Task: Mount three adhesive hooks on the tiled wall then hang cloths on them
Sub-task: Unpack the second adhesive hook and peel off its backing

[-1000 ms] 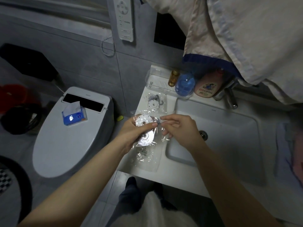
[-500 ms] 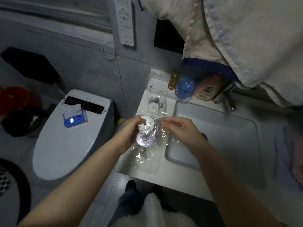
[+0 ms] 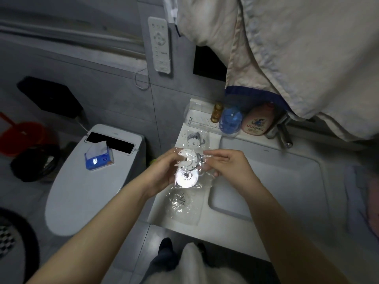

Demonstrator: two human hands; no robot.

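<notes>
Hooks (image 3: 187, 163) in slippery clear bag above sink (image 3: 266, 181): left hand (image 3: 164, 171) grips bag, right hand (image 3: 227, 163) fingers pinch its edge; prob light, stiff.

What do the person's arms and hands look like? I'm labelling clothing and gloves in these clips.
Both forearms are bare up to the bottom edge of the picture, with no sleeve in view. The left hand and right hand wear no gloves. No watch, bracelet or ring shows on the visible wrists and fingers. No markings can be made out in this dim light.
</notes>
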